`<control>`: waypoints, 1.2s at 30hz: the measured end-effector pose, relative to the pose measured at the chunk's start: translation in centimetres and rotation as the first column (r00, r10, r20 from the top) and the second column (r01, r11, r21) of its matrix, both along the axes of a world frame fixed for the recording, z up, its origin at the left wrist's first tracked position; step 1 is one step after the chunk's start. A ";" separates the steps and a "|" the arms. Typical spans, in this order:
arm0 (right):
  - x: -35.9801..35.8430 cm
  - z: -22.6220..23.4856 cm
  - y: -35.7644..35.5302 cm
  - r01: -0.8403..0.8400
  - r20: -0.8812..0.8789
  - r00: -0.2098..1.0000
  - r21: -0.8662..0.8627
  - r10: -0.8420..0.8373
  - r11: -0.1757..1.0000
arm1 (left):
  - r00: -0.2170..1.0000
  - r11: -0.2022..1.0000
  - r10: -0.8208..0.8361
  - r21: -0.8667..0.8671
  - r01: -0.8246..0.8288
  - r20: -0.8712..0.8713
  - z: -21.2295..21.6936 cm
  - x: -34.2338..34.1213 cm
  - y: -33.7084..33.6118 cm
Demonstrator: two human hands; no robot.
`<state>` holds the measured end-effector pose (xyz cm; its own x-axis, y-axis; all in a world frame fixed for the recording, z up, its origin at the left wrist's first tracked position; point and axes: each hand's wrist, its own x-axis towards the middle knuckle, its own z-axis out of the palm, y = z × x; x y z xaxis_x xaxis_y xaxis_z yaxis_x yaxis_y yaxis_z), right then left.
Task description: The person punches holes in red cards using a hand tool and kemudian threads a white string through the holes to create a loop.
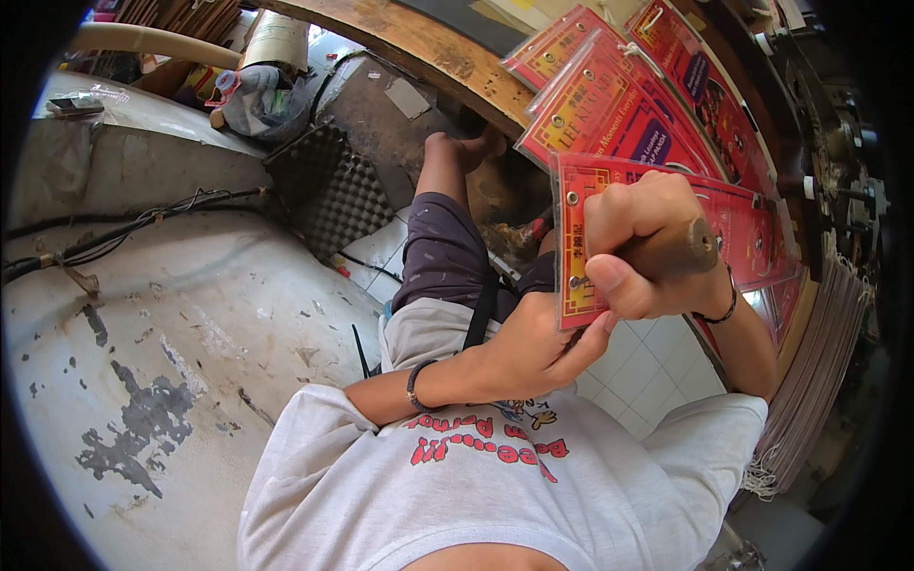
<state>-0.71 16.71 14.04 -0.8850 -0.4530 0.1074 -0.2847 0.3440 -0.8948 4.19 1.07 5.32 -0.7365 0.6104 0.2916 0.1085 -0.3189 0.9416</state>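
My right hand [650,221] clenches a wooden handle [692,250]; my left hand [531,335] pinches the red card [572,255] by its lower edge, near the card stack [598,112]. Best I keep that edge steady.

Two hands show, one left hand [533,344] and one right hand [647,238], with one brown handle [687,253], one dark bracelet on each wrist (two bracelets [413,385] in all) and one red card [579,238] between them. Beyond it, at least three more red cards [609,119] overlap on the one worktop [428,59], their full number hidden, while one stack of pale sheets [819,333] hangs at the right, too dense to count. Far left are one black egg-crate pad [333,186], one plastic bag [267,105] and one pale cylinder [276,43].
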 end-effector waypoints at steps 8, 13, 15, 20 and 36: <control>0.2 0.4 -0.8 -0.099 -0.302 0.916 0.465 0.263 0.880 | 0.996 0.996 0.091 0.021 -0.091 -0.016 -0.9 1.1 0.7; -0.2 -0.5 0.4 -0.072 -0.152 0.986 -0.039 0.065 0.997 | 1.000 0.999 0.018 -0.051 -0.018 0.006 -0.4 1.0 0.2; 0.2 -0.7 0.7 0.019 0.027 1.000 -0.202 -0.014 0.979 | 1.000 0.997 -0.008 -0.080 0.010 0.022 0.2 0.8 0.1; 0.2 -0.2 0.8 -0.045 0.009 0.999 -0.033 0.046 0.998 | 0.999 0.999 0.037 -0.037 -0.038 -0.031 0.0 0.9 0.4; -0.3 0.5 -0.7 -0.065 -0.027 0.997 0.128 0.069 0.990 | 0.988 0.996 0.066 -0.056 -0.074 -0.138 -0.5 1.0 0.6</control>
